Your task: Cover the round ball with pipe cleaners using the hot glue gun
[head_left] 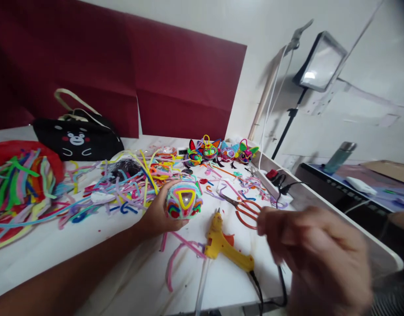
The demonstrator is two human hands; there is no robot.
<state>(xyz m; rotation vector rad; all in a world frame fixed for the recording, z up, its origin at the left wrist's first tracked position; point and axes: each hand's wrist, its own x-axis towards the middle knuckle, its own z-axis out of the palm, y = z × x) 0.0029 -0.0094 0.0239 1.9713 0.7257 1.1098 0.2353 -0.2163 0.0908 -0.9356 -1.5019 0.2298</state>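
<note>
My left hand (157, 215) is wrapped round a ball covered in coloured pipe cleaners (184, 201), holding it just above the white table (57, 245). My right hand (316, 254) hovers blurred at the lower right, over the table's right edge, fingers loosely curled; I cannot make out anything in it. Between the two hands lie a yellow glue gun (226, 245) with its black cord and a pair of orange-handled scissors (244, 210).
A heap of loose pipe cleaners (123, 184) spreads across the table's middle, with another bundle on a red bag (14, 184) at the left. Several finished pipe-cleaner figures (218, 151) stand at the back. A black bear bag (76, 138), a power strip (270, 180) and a lamp stand (320, 61) are nearby.
</note>
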